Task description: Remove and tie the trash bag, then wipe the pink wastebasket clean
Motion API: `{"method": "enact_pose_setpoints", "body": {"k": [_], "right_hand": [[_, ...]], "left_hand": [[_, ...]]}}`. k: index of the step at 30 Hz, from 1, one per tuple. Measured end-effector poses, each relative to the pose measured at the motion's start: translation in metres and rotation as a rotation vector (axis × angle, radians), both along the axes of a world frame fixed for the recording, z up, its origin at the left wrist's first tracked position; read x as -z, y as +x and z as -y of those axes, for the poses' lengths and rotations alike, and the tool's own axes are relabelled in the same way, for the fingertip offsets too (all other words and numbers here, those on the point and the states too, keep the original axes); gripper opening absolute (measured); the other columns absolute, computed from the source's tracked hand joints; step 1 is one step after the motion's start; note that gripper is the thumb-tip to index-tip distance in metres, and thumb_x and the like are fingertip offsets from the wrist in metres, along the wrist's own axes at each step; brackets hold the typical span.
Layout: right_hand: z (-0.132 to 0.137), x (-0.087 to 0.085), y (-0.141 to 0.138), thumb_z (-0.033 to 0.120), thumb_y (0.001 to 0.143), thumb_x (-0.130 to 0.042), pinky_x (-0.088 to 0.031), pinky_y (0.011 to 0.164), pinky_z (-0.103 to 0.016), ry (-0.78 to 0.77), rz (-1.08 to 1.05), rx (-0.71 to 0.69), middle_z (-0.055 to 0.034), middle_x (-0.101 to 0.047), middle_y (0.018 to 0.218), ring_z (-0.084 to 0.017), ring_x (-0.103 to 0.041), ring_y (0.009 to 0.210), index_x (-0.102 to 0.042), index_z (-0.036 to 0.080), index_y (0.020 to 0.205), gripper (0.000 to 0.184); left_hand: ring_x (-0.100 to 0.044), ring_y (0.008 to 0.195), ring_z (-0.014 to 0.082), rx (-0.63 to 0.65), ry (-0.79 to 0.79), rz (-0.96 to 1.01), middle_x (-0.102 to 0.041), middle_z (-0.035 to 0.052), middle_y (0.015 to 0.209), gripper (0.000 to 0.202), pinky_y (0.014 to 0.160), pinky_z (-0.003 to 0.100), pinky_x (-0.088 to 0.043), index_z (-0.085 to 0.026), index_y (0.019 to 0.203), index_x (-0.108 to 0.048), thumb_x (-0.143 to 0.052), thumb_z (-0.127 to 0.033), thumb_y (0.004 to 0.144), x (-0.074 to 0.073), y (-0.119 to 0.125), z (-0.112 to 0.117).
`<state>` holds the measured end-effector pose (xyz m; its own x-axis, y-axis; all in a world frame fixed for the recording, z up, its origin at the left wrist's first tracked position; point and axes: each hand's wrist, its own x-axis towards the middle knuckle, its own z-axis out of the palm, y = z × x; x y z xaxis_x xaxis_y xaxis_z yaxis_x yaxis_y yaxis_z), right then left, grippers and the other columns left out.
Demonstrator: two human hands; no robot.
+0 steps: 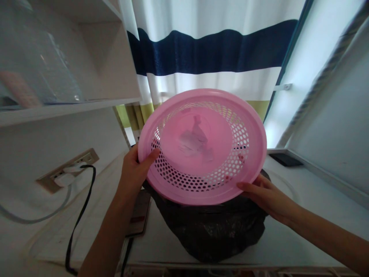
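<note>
On my left, a white shelf (106,105) bears clear plastic packaging (57,65); beneath it, a white plug (65,179) sits in a beige wall socket (90,156). A thin black cable (90,192) drops toward the white tabletop (302,204). In the middle, a white curtain with a navy band (207,52) hangs behind the round pink plastic basket (201,197), which I hold tilted above a crumpled black plastic bag (221,234). My left hand (137,166) is clamped on its left rim, my right hand (263,194) on its lower right rim. Further right lies a flat black slab (285,159).

The packaging's contents blur; my left arm partly covers a flat dark-edged object (140,215). I can't identify the pale scraps (192,141) inside the basket, which hides the bag's top.

The tabletop's front edge runs below the bag; rightward, its surface stretches to a raised border (328,180), leaving sideways room.
</note>
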<state>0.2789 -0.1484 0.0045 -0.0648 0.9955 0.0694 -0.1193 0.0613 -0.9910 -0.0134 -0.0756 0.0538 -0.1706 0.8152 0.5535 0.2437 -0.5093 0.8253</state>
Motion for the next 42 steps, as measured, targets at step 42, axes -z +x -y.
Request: {"method": "enact_pose_setpoints", "body": {"k": [42], "right_hand": [[-0.001,-0.024,0.042,0.036,0.069,-0.053,-0.046,0.080,-0.033,0.875,1.337,0.257,0.0012,-0.056,0.102,-0.020,-0.053,0.092,-0.046,0.029,0.104,0.036]], "left_hand": [[-0.061,0.067,0.0125,-0.212,0.806,-0.017,-0.064,-0.0063,0.067,0.022,0.060,0.024,-0.049,-0.023,0.073,-0.064,-0.060,-0.008,0.058,-0.013,0.018,0.001]]}}
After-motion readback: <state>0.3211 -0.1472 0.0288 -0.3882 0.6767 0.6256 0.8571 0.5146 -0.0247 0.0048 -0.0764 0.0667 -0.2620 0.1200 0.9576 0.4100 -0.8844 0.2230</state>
